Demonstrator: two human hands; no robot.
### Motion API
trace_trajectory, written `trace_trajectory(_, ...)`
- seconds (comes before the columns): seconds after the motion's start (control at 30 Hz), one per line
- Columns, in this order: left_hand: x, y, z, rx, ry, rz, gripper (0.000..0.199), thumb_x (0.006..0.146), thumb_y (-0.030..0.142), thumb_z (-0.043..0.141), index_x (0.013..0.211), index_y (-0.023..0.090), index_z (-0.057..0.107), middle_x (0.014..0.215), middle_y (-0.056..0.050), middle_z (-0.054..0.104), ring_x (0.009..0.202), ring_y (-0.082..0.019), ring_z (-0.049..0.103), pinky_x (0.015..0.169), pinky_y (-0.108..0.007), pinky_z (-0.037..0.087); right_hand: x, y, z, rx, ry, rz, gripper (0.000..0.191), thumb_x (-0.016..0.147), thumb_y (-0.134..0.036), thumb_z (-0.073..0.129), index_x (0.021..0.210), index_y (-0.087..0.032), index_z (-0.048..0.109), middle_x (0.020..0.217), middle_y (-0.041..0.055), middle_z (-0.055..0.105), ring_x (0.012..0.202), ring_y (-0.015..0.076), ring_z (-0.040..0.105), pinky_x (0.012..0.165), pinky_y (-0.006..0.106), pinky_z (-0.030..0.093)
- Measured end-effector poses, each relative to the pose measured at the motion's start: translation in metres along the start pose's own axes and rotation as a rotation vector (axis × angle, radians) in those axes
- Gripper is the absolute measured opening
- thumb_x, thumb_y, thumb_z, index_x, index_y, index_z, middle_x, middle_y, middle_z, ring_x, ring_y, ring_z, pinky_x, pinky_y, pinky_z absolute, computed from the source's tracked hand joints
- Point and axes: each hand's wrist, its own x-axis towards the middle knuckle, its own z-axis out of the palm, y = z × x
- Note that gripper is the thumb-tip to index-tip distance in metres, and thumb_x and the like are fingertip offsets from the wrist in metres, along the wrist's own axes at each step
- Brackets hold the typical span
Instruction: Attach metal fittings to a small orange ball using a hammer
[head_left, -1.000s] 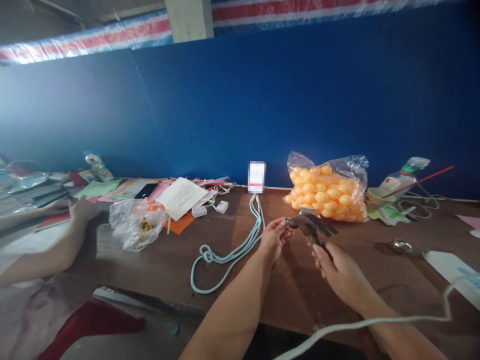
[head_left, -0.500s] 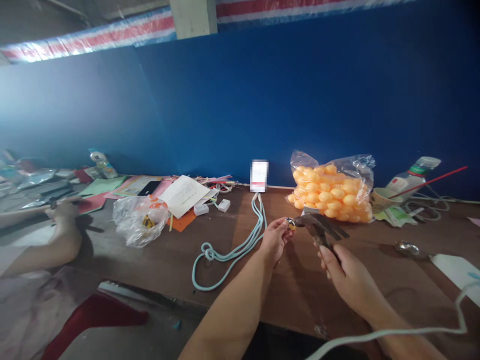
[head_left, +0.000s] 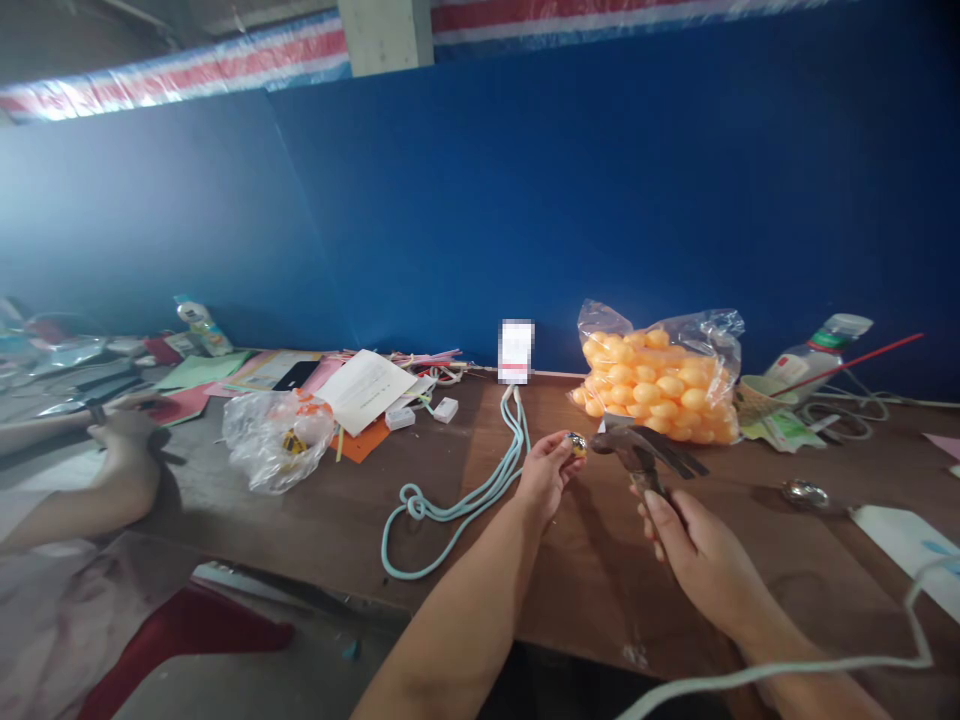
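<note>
Above the brown table, my left hand (head_left: pixel 550 468) pinches a small shiny, silvery round object (head_left: pixel 576 442) between thumb and fingers; its exact kind is unclear. My right hand (head_left: pixel 686 540) is wrapped around the handle of a claw hammer (head_left: pixel 637 450). The hammer's striking face points left, a small gap away from the shiny object, and its claw points right. Just behind the hammer lies a clear plastic bag of orange balls (head_left: pixel 652 385). A second shiny, silvery object (head_left: pixel 805 493) rests on the table to the right of my right hand.
A light-blue cord (head_left: pixel 450 515) with a white card (head_left: pixel 516 350) lies left of my hands. Further left are a crumpled plastic bag (head_left: pixel 262 450), papers (head_left: pixel 367 390) and a co-worker's arm (head_left: pixel 120 470). At right stand a bottle (head_left: pixel 832 350) and a cone-shaped cup (head_left: pixel 761 398); a pale cable (head_left: pixel 787 665) crosses my right forearm.
The hammer head has drawn slightly right, away from the shiny object, which now shows more between my left fingers. The whole view has shifted slightly.
</note>
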Motion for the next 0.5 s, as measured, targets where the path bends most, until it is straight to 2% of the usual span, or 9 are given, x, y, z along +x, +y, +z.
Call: trace_trajectory(0.5,-0.0004,-0.0025,-0.0005,0.044,0.009,-0.030,0.028,0.065,0.023,0.076,0.087,0.013,0.063,0.084,-0.005,0.065,0.071,-0.012,0.061,0.071,-0.027,0.047,-0.0029,0.0019,0.0060,-0.062,-0.049,-0.007,0.038,0.089,-0.052,0.032,0.076,-0.022,0.050,0.068,0.0056,0.063,0.061,0.0194,0.060,0.059,0.031,0.045)
